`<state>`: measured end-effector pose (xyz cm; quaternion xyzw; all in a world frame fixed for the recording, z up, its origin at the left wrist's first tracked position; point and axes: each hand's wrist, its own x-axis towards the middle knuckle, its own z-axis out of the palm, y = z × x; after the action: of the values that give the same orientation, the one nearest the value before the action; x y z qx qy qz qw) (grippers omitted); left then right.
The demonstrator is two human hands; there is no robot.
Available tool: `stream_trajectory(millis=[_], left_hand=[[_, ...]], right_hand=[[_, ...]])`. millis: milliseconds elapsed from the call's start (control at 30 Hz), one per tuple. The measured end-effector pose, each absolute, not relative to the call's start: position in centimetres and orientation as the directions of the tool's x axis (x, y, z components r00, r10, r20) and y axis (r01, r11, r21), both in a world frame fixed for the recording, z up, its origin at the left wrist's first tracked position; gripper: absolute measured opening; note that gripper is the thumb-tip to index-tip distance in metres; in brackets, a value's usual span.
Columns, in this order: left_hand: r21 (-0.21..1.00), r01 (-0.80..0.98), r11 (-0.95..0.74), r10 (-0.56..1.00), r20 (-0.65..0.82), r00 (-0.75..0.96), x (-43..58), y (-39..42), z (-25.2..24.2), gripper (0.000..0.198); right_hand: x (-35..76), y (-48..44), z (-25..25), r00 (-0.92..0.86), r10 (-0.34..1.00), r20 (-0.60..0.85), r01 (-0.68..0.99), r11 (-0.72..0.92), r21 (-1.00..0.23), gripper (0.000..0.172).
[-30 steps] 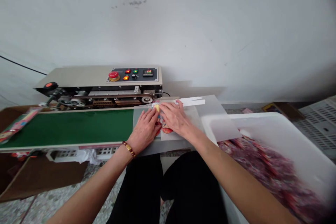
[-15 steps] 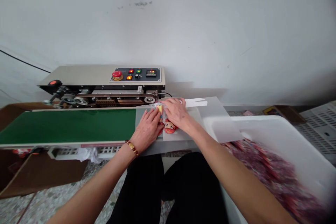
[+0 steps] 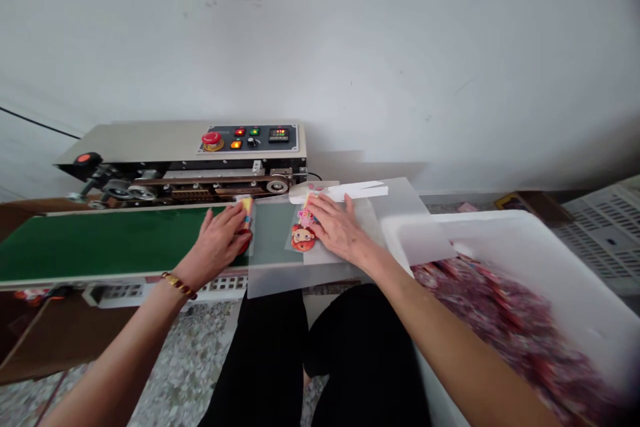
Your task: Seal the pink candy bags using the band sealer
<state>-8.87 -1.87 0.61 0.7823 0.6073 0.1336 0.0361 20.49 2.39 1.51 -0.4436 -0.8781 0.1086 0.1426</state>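
Note:
My left hand [image 3: 219,240] lies flat on a small clear packet [image 3: 245,213] with red and yellow contents, pressing it onto the green conveyor belt [image 3: 100,247] by the sealer's intake. My right hand [image 3: 336,227] rests with fingers spread on a second packet [image 3: 303,230] showing a red cartoon face, which lies on a translucent plastic sheet [image 3: 395,203] to the right of the belt. The two packets are about a hand's width apart.
The band sealer machine [image 3: 185,160] with a red stop button [image 3: 213,140] stands behind the belt against the wall. A white tub [image 3: 540,260] full of red packets sits at right. A brown cardboard box [image 3: 60,340] is low at left. My black-clad legs are below.
My left hand slid one packet leftward onto the green belt, away from the right hand. The right hand stayed on the other packet. An earlier packet left the belt's far left end.

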Motion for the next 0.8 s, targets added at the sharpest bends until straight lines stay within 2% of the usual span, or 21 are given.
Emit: stream_trajectory(millis=[67,133,200,267,400,600,800], left_hand=[[0.194,0.950,-0.244,0.950,0.247,0.193,-8.4,-2.0,0.8,0.039],[0.222,0.910,-0.350,0.913,0.300,0.278,-6.0,-1.8,1.0,0.036],[0.267,0.837,-0.478,0.866,0.303,0.398,-2.7,-1.5,1.0,0.036],[0.282,0.805,-0.522,0.848,0.276,0.453,0.3,-1.1,0.9,0.041],[0.273,0.834,-0.479,0.875,0.215,0.433,2.2,-1.1,0.6,0.043],[0.286,0.860,-0.421,0.904,0.204,0.375,-2.2,-1.3,0.1,0.044],[0.198,0.902,-0.383,0.918,0.194,0.347,-8.1,-2.7,2.1,0.045]], right_hand=[[19.5,3.0,1.6,-0.615,0.780,0.121,0.708,0.613,-0.352,0.045],[19.0,3.2,1.9,-0.638,0.764,0.097,0.682,0.618,-0.392,0.047],[19.3,3.3,2.1,-0.625,0.773,0.108,0.674,0.604,-0.425,0.049],[20.6,3.1,2.3,-0.583,0.799,0.149,0.687,0.582,-0.435,0.049],[25.0,1.8,2.3,-0.459,0.856,0.239,0.755,0.517,-0.403,0.042],[31.0,-3.6,1.1,-0.367,0.874,0.318,0.796,0.472,-0.378,0.038],[37.4,-11.5,-0.5,-0.135,0.922,0.364,0.876,0.282,-0.392,0.033]])
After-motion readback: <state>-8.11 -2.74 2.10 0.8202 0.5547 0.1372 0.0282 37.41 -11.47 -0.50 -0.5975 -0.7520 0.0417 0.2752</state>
